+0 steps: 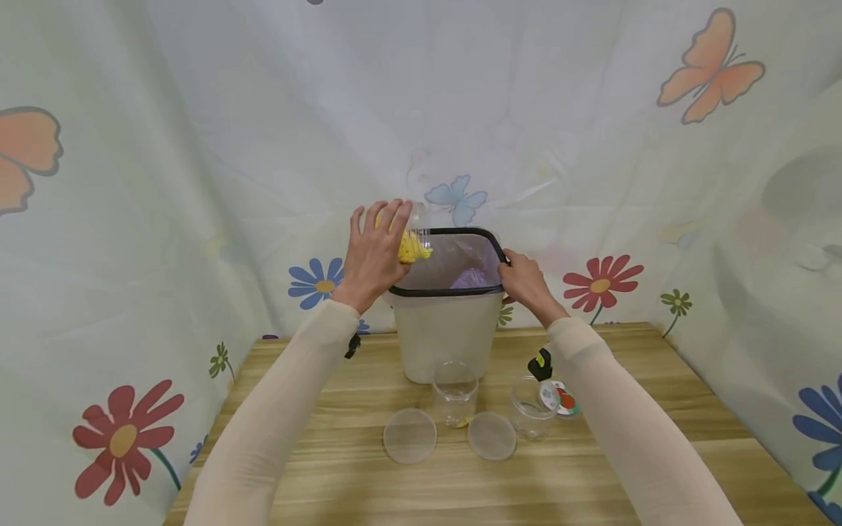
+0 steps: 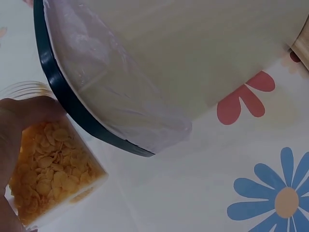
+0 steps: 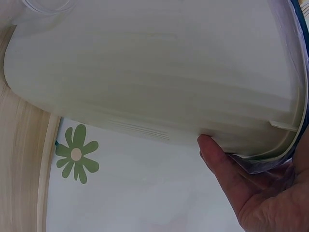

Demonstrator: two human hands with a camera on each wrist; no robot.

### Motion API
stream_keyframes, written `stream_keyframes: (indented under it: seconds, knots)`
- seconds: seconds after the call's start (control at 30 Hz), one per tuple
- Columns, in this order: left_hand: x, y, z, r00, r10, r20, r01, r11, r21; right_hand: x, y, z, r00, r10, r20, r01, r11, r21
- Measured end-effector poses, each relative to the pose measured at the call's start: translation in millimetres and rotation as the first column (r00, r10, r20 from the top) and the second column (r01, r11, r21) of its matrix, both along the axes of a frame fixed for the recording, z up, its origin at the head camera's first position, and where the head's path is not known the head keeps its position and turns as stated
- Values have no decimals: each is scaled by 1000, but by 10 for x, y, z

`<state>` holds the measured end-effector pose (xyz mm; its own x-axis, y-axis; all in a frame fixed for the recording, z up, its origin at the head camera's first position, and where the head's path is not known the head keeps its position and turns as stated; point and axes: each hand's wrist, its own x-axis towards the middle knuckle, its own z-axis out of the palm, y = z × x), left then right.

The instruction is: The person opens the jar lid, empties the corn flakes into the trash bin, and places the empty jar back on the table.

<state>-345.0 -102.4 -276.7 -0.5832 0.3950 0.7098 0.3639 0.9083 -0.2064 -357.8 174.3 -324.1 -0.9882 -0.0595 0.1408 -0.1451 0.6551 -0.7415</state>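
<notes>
My left hand (image 1: 373, 256) grips a clear plastic jar (image 1: 418, 219) tipped on its side above the left part of a pale bin's (image 1: 447, 336) mouth. Yellow flakes (image 1: 413, 248) lie inside the jar; up close in the left wrist view they look like cornflakes (image 2: 53, 169). At the bin's right side, my right hand (image 1: 525, 283) holds the black rim, thumb on top. From the right wrist view, fingers of that hand (image 3: 270, 198) reach under the rim along the outer wall. A thin purple bag (image 1: 472, 277) lines the bin.
In front of the bin stand two clear jars, one (image 1: 455, 394) with a few yellow bits at its bottom, another (image 1: 533, 413) further right. Two translucent lids (image 1: 410, 436) (image 1: 492, 436) lie flat on the wooden table (image 1: 342, 475). A red and green round item (image 1: 567, 399) shows beside the right forearm.
</notes>
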Motion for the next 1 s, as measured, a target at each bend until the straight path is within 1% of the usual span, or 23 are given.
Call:
stream_keyframes:
  seconds: [0.13, 0.33, 0.5, 0.7, 0.9, 1.0]
  knots:
    - [-24, 8, -4, 1000, 13, -6, -13, 999, -33, -8, 5, -17, 1000, -3, 0, 3, 1000, 1]
    - [-33, 32, 15, 999, 35, -19, -36, 995, -89, -12, 9, -24, 1000, -2, 3, 2, 1000, -2]
    - [-47, 57, 17, 998, 46, -37, -50, 992, -119, -13, 4, -24, 1000, -6, 0, 6, 1000, 2]
    - [-62, 78, 13, 998, 48, -50, -55, 988, -147, 0, 3, -24, 1000, -14, 6, 14, 1000, 6]
    - [-69, 90, 29, 995, 44, -89, -59, 983, -175, 0, 18, -9, 1000, -14, 12, 14, 1000, 1]
    - [-70, 96, 27, 995, 40, -92, -56, 981, -186, 2, 22, -8, 1000, -15, 20, 15, 1000, -6]
